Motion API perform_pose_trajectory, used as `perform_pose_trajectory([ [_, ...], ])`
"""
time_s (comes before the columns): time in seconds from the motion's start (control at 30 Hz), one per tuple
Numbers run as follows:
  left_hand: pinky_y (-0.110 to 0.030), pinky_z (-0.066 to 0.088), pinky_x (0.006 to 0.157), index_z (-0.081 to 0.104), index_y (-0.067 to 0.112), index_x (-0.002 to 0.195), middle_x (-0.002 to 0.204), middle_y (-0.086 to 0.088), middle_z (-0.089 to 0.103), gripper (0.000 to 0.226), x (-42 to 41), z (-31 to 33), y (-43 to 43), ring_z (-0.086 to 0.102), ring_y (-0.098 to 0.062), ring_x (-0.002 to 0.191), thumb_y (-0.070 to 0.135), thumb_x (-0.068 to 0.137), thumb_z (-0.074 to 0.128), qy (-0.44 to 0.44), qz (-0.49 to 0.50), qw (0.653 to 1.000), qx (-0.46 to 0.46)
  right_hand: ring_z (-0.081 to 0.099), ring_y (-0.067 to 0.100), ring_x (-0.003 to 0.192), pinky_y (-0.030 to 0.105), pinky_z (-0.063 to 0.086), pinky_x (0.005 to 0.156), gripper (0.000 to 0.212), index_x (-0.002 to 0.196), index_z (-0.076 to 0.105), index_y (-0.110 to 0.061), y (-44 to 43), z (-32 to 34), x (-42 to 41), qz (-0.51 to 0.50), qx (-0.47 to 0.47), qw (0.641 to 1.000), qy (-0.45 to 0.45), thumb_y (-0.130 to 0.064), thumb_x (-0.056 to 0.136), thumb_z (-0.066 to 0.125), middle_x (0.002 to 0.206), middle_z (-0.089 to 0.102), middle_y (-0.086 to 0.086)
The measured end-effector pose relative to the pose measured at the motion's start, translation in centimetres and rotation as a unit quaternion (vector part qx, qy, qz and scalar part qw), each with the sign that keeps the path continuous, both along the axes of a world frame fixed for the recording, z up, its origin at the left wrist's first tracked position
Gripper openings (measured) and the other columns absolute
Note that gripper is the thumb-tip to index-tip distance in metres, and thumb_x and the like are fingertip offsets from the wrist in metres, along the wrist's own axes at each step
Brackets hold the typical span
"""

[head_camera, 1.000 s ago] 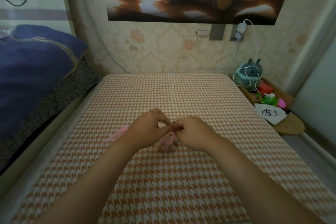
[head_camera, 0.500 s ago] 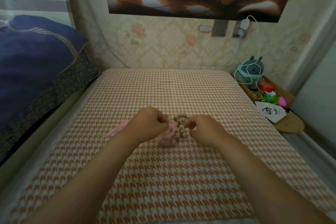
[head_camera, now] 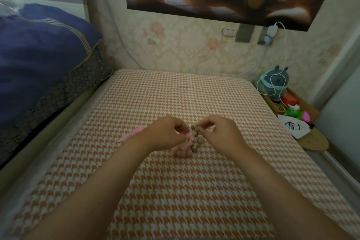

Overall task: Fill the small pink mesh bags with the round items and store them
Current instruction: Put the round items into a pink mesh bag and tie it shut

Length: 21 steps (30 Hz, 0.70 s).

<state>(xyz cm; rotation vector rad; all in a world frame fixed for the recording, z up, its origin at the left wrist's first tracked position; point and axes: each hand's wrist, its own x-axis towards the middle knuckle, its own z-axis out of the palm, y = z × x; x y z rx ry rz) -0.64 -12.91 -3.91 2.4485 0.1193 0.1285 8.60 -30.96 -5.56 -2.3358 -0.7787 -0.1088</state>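
Near the bench (head_camera: 175, 191) middle, a spare bag (head_camera: 127, 136) lies left; the left hand (head_camera: 167, 134) pinches the bag (head_camera: 184, 145) by its mouth. The beads (head_camera: 197, 137), hidden a second ago, show now that the hands have parted. The right hand (head_camera: 221, 134) pinches one, so filling seems under way.

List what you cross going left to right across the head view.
Blue quilt → spare pink mesh bag flat on the cloth → left hand, pinching a second pink bag → pile of round items → right hand → white pouch.
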Motion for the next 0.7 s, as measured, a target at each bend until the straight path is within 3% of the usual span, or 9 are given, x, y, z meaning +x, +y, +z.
perform_pose_trajectory([
  [0.1,-0.013,0.046,0.066,0.072,0.021,0.107,0.102,0.008,0.069,0.023,0.1,-0.1,0.1,0.057,0.006,0.078,0.019,0.086,0.061,0.002,-0.007,1.000,-0.006,0.058,-0.013,0.070,0.013,0.045,0.068,0.008,0.094,0.077,-0.031,0.9,1.8,-1.7,0.063,0.066,0.996,0.020,-0.029,0.087,0.076,0.087,0.071,-0.019],
  [0.2,-0.032,0.055,0.078,0.073,0.018,0.104,0.096,0.003,0.071,0.023,0.1,-0.1,0.1,0.064,-0.010,0.084,0.017,0.085,0.060,0.005,-0.011,1.000,-0.025,0.057,-0.015,0.069,0.012,0.038,0.063,0.012,0.099,0.077,-0.033,1.4,1.8,-2.7,0.112,0.011,0.994,-0.010,-0.033,0.088,0.074,0.088,0.071,-0.022],
  [0.3,-0.026,0.052,0.081,0.074,0.021,0.103,0.094,0.007,0.071,0.022,-0.2,0.1,0.2,0.063,-0.006,0.086,0.017,0.085,0.063,0.004,-0.027,0.999,-0.035,0.054,-0.010,0.070,0.020,0.041,0.066,0.015,0.104,0.076,-0.035,1.4,1.6,-2.7,0.121,-0.067,0.989,-0.053,-0.037,0.092,0.068,0.092,0.069,-0.022],
  [0.4,-0.025,0.053,0.082,0.075,0.022,0.104,0.096,0.008,0.072,0.028,-0.4,0.1,0.4,0.064,-0.002,0.087,0.011,0.084,0.060,0.008,-0.024,0.999,-0.042,0.059,-0.002,0.086,0.028,0.052,0.075,0.023,0.109,0.075,-0.034,1.0,1.7,-2.6,0.125,-0.098,0.985,-0.064,-0.024,0.094,0.061,0.105,0.070,-0.017],
  [0.47,-0.024,0.053,0.081,0.076,0.022,0.105,0.100,0.007,0.073,0.032,-0.4,0.3,0.4,0.064,-0.004,0.090,0.009,0.083,0.058,0.010,-0.019,0.999,-0.035,0.061,0.005,0.099,0.026,0.048,0.076,0.035,0.113,0.073,-0.035,0.8,1.8,-2.5,0.138,-0.147,0.976,-0.088,-0.015,0.089,0.057,0.112,0.067,-0.017],
  [0.53,-0.016,0.050,0.077,0.076,0.022,0.106,0.101,0.007,0.073,0.030,-0.4,0.4,0.2,0.064,-0.003,0.089,0.011,0.083,0.059,0.005,-0.020,0.999,-0.029,0.059,0.006,0.106,0.024,0.043,0.077,0.035,0.116,0.072,-0.037,0.9,2.0,-2.5,0.148,-0.208,0.960,-0.120,-0.019,0.090,0.058,0.117,0.064,-0.017],
  [0.6,-0.009,0.045,0.069,0.075,0.020,0.106,0.095,0.010,0.071,0.028,-0.3,0.5,0.0,0.062,0.001,0.083,0.013,0.084,0.060,-0.003,-0.018,1.000,-0.022,0.055,0.008,0.109,0.028,0.046,0.079,0.026,0.108,0.075,-0.037,1.1,2.4,-2.6,0.147,-0.230,0.952,-0.142,-0.026,0.091,0.058,0.114,0.063,-0.016],
  [0.7,-0.010,0.042,0.062,0.076,0.021,0.102,0.083,0.013,0.069,0.026,-0.1,0.3,-0.1,0.060,0.004,0.072,0.013,0.083,0.061,-0.005,-0.013,1.000,-0.015,0.049,0.010,0.107,0.028,0.043,0.075,0.020,0.092,0.077,-0.034,1.1,2.5,-2.5,0.147,-0.219,0.955,-0.138,-0.029,0.088,0.059,0.107,0.055,-0.014],
])
